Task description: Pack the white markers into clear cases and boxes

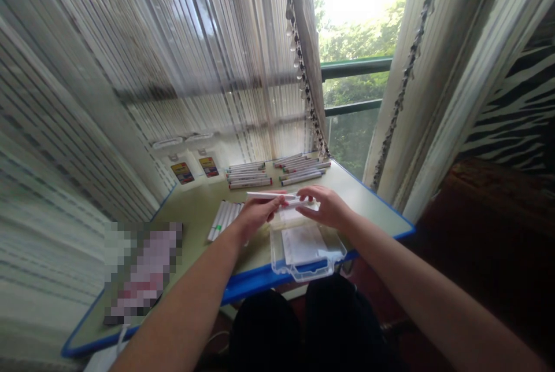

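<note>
My left hand is closed around a white marker, which lies nearly level across its fingers. Close by on the right, my right hand has its thumb and fingers apart, with the fingertips near the marker's right end. Whether they touch it I cannot tell. Beneath both hands a clear plastic case lies open, its handle toward me and a white sheet inside. A row of white markers sits left of the case, partly hidden by my left hand.
Farther back lie two groups of markers, a left bundle and a right bundle. Two clear cases with labels stand by the curtain. A blurred pinkish object rests at the left. Blue edging rims the table.
</note>
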### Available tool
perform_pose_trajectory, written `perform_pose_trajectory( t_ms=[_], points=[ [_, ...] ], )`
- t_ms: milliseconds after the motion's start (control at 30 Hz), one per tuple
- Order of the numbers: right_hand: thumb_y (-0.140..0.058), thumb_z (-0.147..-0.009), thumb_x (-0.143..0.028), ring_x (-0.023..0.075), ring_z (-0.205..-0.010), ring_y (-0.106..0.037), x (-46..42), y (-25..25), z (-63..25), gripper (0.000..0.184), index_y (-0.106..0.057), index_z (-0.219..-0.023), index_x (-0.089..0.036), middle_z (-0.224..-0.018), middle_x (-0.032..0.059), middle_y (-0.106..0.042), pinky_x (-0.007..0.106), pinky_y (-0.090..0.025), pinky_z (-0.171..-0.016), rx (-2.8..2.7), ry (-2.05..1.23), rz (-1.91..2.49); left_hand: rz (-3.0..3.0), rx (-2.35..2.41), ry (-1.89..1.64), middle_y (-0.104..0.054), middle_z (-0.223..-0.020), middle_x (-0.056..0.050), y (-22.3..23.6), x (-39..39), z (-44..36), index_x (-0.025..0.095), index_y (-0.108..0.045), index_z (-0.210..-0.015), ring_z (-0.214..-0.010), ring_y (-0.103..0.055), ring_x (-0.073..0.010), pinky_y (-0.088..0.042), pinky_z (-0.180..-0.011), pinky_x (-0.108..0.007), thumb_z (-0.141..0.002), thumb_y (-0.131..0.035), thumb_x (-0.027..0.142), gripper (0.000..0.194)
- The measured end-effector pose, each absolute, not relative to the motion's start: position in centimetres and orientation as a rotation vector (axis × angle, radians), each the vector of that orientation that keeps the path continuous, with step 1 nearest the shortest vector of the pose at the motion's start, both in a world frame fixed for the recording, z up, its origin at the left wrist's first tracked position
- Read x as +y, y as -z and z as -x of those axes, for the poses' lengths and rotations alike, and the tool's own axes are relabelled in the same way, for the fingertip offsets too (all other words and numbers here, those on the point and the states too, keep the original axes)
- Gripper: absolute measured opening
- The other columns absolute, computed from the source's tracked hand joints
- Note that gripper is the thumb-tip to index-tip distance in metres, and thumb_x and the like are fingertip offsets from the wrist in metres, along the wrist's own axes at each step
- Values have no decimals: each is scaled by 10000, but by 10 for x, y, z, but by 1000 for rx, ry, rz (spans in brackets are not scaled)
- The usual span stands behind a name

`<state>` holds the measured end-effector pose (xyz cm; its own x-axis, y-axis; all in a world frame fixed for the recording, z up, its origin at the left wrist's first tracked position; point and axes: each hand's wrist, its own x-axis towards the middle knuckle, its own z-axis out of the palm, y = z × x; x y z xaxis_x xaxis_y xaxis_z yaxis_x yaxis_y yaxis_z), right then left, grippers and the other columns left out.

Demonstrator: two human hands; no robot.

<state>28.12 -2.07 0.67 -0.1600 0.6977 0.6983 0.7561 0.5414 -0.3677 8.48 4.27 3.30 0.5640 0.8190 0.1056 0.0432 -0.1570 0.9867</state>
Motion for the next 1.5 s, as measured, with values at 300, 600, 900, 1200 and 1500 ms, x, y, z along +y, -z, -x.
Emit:
perform_pose_trajectory(
  t_ms=[300,600,900,1200,1500],
  points=[
    [-567,-844,-317,123,-625,-567,-19,-3,-276,205,-648,-985,-191,-774,44,-663,244,-458,-613,-1930,115,1151,-1676,706,-694,-624,-608,-36,-36,33,-85,97,-704,-968,-468,-457,-78,-344,-404,-208,-678,-689,489,488],
    [-474,-882,-238,138,-666,-556,-21,-9,-287,153,-615,-906,-183,-806,60,-631,261,-465,-627,-1721,257,1179,-1560,727,-1063,-647,-654,-17,-36,50,-85,117,-650,-1026,-480,-510,-82,-389,-389,-193,-562,-787,433,577],
    [-482,-853,-231,126,-592,-540,-15,-4,-303,129,-602,-854,-185,-783,46,-635,258,-457,-618,-1637,182,1307,-1859,865,-1069,-676,-684,-36,-21,68,-78,131,-684,-930,-520,-543,-114,-418,-446,-228,-668,-702,398,375],
    [-513,-843,-253,137,-652,-589,-6,4,-309,163,-646,-908,-185,-785,45,-678,246,-455,-650,-1697,14,1514,-2781,909,-945,-690,-850,-77,-28,65,-66,179,-727,-868,-848,-559,-219,-454,-797,-360,-826,-551,363,258],
    [-552,-800,-258,118,-583,-556,-9,5,-307,127,-638,-868,-194,-759,21,-666,242,-447,-610,-1716,-13,1467,-2777,965,-823,-695,-890,-84,-27,64,-67,188,-727,-909,-878,-567,-226,-448,-797,-346,-812,-568,345,243]
  ],
)
